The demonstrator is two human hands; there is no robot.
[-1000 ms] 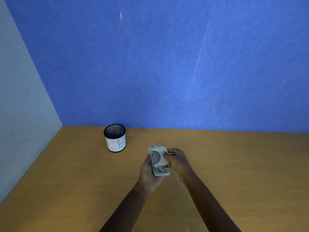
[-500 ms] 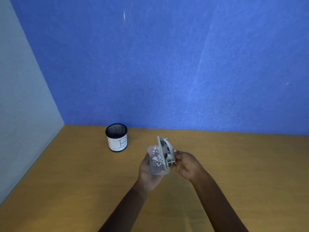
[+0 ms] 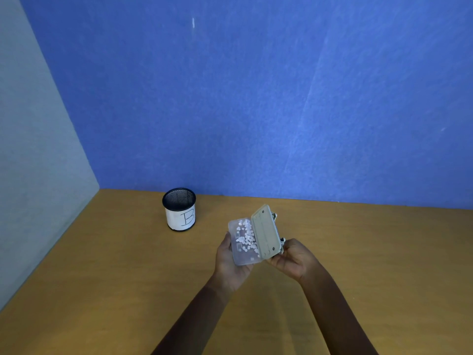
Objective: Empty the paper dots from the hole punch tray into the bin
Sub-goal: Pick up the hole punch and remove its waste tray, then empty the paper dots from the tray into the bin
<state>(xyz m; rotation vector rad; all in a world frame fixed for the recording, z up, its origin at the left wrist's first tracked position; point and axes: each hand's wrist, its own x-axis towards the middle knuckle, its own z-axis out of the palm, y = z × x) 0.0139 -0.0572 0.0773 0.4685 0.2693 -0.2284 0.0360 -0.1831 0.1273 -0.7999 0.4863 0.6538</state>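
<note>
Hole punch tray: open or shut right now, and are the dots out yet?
Open. The clear tray is swung away from the punch body, with the white paper dots inside it; the bin stands apart.

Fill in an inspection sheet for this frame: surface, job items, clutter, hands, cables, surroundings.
Surface: wooden table, bare apart from the bin.
Job's things: hole punch swung open off its clear tray; paper dots lie in the tray; mesh bin upright, marked B, away to the left.
Clutter: nothing seen.
Hands: left hand cradles the tray; right hand grips the punch body.
Cables: nothing seen.
Surroundings: blue wall behind, grey panel on the left.
</note>
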